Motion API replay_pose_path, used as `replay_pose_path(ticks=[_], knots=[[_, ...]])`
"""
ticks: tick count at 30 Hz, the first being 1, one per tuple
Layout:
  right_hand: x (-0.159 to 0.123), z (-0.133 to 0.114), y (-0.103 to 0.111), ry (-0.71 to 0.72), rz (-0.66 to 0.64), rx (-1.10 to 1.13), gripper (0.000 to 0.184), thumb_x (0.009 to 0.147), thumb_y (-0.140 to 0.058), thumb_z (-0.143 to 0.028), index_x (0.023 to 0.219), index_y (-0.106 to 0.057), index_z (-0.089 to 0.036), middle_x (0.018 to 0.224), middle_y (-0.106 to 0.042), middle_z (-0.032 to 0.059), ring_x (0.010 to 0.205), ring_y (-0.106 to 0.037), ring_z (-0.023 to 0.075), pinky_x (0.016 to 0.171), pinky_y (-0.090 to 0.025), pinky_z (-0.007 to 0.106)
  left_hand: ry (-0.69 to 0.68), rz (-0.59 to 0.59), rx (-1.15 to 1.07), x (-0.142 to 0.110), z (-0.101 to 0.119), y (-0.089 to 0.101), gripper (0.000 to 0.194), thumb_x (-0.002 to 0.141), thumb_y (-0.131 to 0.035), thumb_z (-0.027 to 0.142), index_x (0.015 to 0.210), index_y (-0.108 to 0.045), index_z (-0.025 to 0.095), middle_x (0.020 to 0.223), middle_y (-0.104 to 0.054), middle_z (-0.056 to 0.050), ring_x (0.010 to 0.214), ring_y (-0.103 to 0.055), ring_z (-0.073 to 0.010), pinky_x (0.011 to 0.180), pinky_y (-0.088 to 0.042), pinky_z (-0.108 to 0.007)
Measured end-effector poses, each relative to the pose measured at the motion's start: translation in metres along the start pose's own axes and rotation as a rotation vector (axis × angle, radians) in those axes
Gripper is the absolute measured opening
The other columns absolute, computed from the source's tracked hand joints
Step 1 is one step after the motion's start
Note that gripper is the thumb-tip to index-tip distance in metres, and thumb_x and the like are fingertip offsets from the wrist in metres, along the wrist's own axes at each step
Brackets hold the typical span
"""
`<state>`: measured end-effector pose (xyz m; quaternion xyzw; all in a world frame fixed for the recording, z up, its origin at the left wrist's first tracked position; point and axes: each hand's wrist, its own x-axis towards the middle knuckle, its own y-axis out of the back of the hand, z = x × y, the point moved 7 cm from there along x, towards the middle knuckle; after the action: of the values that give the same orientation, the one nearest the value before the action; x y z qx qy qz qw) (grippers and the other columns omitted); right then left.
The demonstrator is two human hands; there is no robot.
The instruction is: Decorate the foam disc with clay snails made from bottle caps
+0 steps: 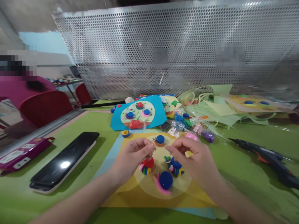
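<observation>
Both hands hover above a yellow sheet (123, 196) with a pale round patch. My left hand (136, 152) is closed in a pinch; whatever is between its fingertips is too small to name. My right hand (192, 152) is curled, thumb and forefinger pressed close, their content not visible. Below the left fingers sits a red-capped clay snail (149, 162) with a striped body. Partly behind the right thumb is a blue-capped snail (176, 163) with a striped body. Nearer me lies a pink snail with a dark blue cap (166, 180). Another blue-capped snail (160, 139) sits beyond the hands.
On the green table are a phone (65, 161) and a magenta case (25, 154) at left, a glue gun (266, 158) at right. Behind lie a blue card (161, 109) with snails, bagged clay (178, 123) and pale paper strips (217, 105). A perforated metal panel (182, 34) stands beyond.
</observation>
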<state>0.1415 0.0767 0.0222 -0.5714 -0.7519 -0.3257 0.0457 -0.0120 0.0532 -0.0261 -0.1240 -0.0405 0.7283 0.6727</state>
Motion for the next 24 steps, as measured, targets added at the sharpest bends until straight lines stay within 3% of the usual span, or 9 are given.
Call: replay_pose_path(ticks=[4,8,11,15,19,24], knots=[[-0.001,0.004,-0.004,-0.038,-0.052,0.008,0.013,0.08,-0.059,-0.029,0.073,-0.068,-0.021,0.065,-0.067,-0.0009,0.052,-0.055,0.0103,0.047,-0.043,0.02,-0.059,-0.043,0.192,0.0,0.008,0.0,0.028,0.064,-0.074,0.04,0.063,-0.061,0.016,0.058,-0.058,0.002,0.055,-0.049,-0.0096,0.055,-0.038,-0.021],[0.001,0.007,-0.006,-0.036,-0.101,-0.027,0.017,0.085,-0.053,-0.025,0.088,-0.069,-0.024,0.077,-0.071,0.0002,0.053,-0.058,0.011,0.051,-0.046,0.022,-0.222,-0.179,0.698,-0.007,0.019,-0.012,0.029,0.085,-0.05,0.034,0.064,-0.062,0.017,0.065,-0.061,-0.002,0.062,-0.055,-0.0132,0.061,-0.041,-0.024],[0.002,0.01,-0.009,-0.054,-0.147,-0.048,0.017,0.086,-0.05,-0.026,0.082,-0.065,-0.021,0.07,-0.068,-0.0001,0.051,-0.058,0.011,0.049,-0.046,0.022,-0.402,-0.307,0.997,-0.015,0.024,-0.023,0.022,0.084,-0.053,0.027,0.065,-0.06,0.018,0.07,-0.059,-0.001,0.067,-0.055,-0.0134,0.064,-0.042,-0.023],[0.003,0.012,-0.009,-0.077,-0.161,-0.06,0.01,0.083,-0.055,-0.025,0.077,-0.062,-0.02,0.067,-0.064,-0.0019,0.049,-0.056,0.0091,0.045,-0.042,0.019,-0.512,-0.367,1.131,-0.016,0.028,-0.023,0.007,0.081,-0.061,0.02,0.075,-0.064,0.018,0.077,-0.061,-0.001,0.079,-0.056,-0.0156,0.072,-0.043,-0.023],[0.004,0.01,-0.01,-0.064,-0.202,-0.121,0.006,0.08,-0.058,-0.022,0.074,-0.061,-0.02,0.068,-0.064,-0.0029,0.05,-0.053,0.0081,0.046,-0.039,0.018,-0.597,-0.492,1.17,-0.02,0.031,-0.026,0.015,0.087,-0.053,0.017,0.082,-0.067,0.017,0.079,-0.064,-0.004,0.083,-0.056,-0.0162,0.074,-0.043,-0.023],[0.001,0.007,-0.016,0.029,-0.248,-0.366,0.029,0.083,-0.054,-0.026,0.056,-0.051,-0.018,0.054,-0.056,-0.0031,0.05,-0.048,0.0094,0.048,-0.032,0.022,-0.61,-0.52,1.315,-0.023,0.024,-0.025,0.016,0.087,-0.055,0.022,0.075,-0.063,0.016,0.074,-0.062,-0.004,0.079,-0.053,-0.0166,0.068,-0.041,-0.023]])
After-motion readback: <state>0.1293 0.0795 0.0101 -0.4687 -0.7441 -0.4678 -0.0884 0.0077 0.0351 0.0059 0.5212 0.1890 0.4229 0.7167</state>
